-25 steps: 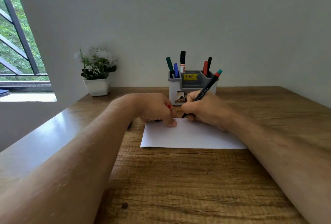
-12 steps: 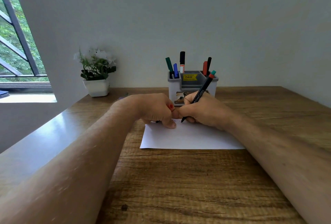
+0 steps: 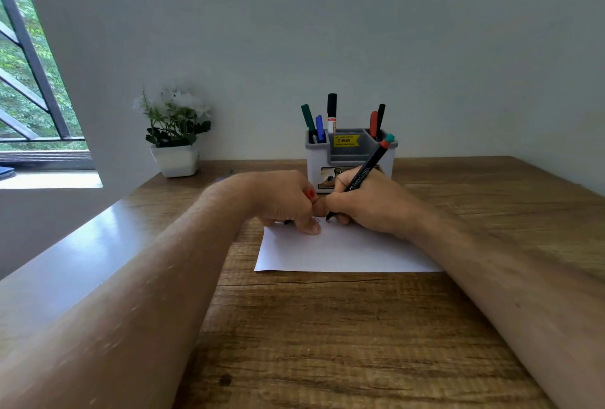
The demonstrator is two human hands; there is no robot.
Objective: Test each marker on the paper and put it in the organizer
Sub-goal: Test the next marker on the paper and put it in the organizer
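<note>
My right hand (image 3: 370, 205) grips a black marker (image 3: 366, 169) with a red and teal end, its tip down on the far edge of the white paper (image 3: 340, 253). Small ink marks show beside the tip. My left hand (image 3: 284, 200) is closed, its fingers resting on the paper's far left part; a red cap (image 3: 309, 193) shows in its fist and a dark object pokes out beneath it. Behind both hands stands the grey and white organizer (image 3: 347, 150), holding green, blue, black-capped, red and black markers.
A small white pot with a flowering plant (image 3: 175, 133) stands at the back left of the wooden desk (image 3: 327, 343). A wall runs right behind the organizer. A window is at the far left.
The marker in my right hand has shifted slightly, its top end swinging left and then back right, while the tip stays on the paper. My left hand has barely moved.
</note>
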